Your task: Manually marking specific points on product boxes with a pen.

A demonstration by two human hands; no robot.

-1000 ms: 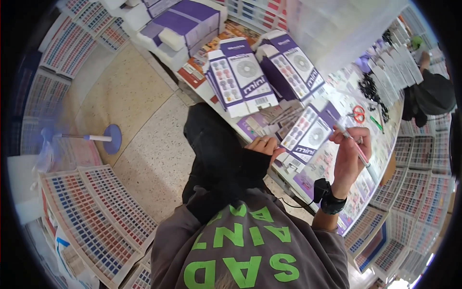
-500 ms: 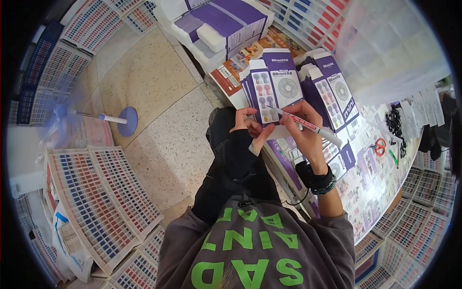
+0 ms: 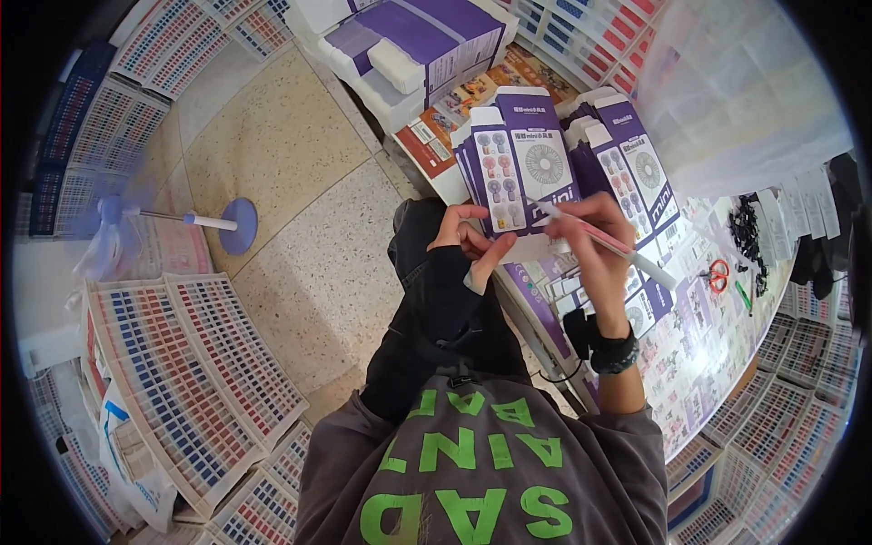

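Both hands meet over the near edge of the table (image 3: 718, 363), just ahead of the person's dark-clad knees. Left hand (image 3: 463, 245) grips the lower left corner of a flat purple box (image 3: 525, 168) printed with small fan pictures, thumb across the front and fingers curled behind. Right hand (image 3: 590, 241) is closed around a long pink and white pen (image 3: 610, 245), held like a writing tool, and carries a dark strap at the wrist. That pen runs from about ten o'clock down to four o'clock, its tip touching or just off the box's lower right corner; I cannot tell which. From the hands the box lies toward twelve o'clock, its long axis upright along twelve to six, so the left hand steadies its base while the right hand is nearer the bottom edge. More purple boxes (image 3: 627, 159) stand fanned at one o'clock, and larger purple cartons (image 3: 427, 41) sit at eleven. Red-handled scissors (image 3: 718, 272) lie at three o'clock on the table. A blue standing fan (image 3: 173, 218) is on the floor at nine o'clock, with stacked white trays (image 3: 191, 363) at eight.
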